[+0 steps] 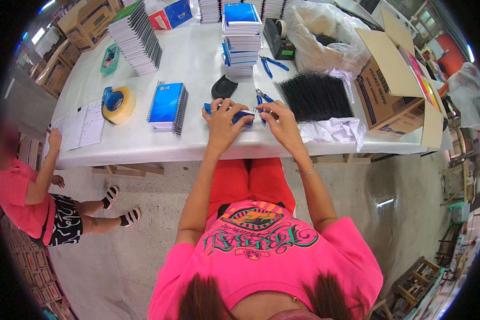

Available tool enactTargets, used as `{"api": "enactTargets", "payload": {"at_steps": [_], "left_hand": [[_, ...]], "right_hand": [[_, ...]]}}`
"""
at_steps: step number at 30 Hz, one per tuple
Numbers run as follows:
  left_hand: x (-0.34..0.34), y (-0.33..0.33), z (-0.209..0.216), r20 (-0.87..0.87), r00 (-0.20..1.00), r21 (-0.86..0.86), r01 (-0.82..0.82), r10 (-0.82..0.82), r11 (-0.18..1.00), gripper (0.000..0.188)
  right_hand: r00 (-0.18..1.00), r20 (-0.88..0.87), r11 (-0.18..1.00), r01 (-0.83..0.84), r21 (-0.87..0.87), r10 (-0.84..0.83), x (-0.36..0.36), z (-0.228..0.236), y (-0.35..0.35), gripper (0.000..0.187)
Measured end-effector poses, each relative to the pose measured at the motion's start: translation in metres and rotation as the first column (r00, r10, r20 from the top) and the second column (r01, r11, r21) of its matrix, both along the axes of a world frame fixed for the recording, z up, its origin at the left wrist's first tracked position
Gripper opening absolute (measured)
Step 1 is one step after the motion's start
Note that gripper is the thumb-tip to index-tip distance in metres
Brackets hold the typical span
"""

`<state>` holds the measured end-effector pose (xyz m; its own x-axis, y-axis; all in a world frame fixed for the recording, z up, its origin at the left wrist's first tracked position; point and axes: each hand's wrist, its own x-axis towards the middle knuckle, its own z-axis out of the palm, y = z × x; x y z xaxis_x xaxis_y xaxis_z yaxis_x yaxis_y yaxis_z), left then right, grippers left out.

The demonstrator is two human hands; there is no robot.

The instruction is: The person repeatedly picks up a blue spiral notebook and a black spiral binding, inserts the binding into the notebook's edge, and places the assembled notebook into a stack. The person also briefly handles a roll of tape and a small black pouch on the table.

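A small blue-covered notebook [243, 118] is at the table's front edge, gripped on edge by my left hand [224, 121], with fingers over its top and thumb on the near side. My right hand [280, 121] pinches at the notebook's right end; what its fingertips hold is too small to make out. Just behind that hand lie blue-handled cutters [265, 97], partly hidden by the fingers. A black curved pad [224, 87] rests beyond my left hand. Right of my hands spreads a pile of black spiral binding coils [316, 98] on crumpled white paper [336, 133].
Left of my hands sits a short stack of blue spiral notebooks [167, 104], then a tape roll [120, 105]. Taller notebook stacks [241, 45], blue pliers [266, 65], a tape dispenser [278, 40] and an open carton [389, 101] stand farther back. At left, a person [34, 184] writes on paper.
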<state>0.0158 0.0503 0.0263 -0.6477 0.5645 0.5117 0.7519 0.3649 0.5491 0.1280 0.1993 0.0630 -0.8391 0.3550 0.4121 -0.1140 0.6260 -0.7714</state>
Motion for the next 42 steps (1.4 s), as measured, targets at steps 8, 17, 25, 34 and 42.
{"api": "enactTargets", "payload": {"at_steps": [8,17,25,34,42], "left_hand": [[0.000,0.002,0.001,0.006,1.000,-0.020,-0.013,0.013,1.000,0.028],[0.000,0.003,0.007,0.018,1.000,-0.039,-0.013,0.014,0.999,0.028],[0.004,0.003,0.009,0.004,0.999,-0.100,-0.036,0.036,0.994,0.028],[0.003,-0.002,0.008,0.042,0.998,-0.085,-0.037,0.041,0.996,0.034],[-0.008,-0.009,-0.001,0.145,0.973,0.278,-0.215,0.181,0.936,0.073]], "right_hand": [[0.999,0.011,0.997,-0.050,0.064,0.050,0.001,-0.010,0.007,0.018],[0.997,0.071,1.000,-0.023,-0.015,0.024,-0.004,-0.010,0.000,0.012],[0.996,-0.048,0.922,0.091,0.376,-0.079,-0.018,-0.019,0.002,0.012],[0.995,-0.094,0.972,0.046,0.230,-0.025,-0.024,-0.004,-0.013,0.016],[0.997,0.071,0.912,-0.049,0.408,0.021,-0.026,0.002,-0.010,0.022]]}}
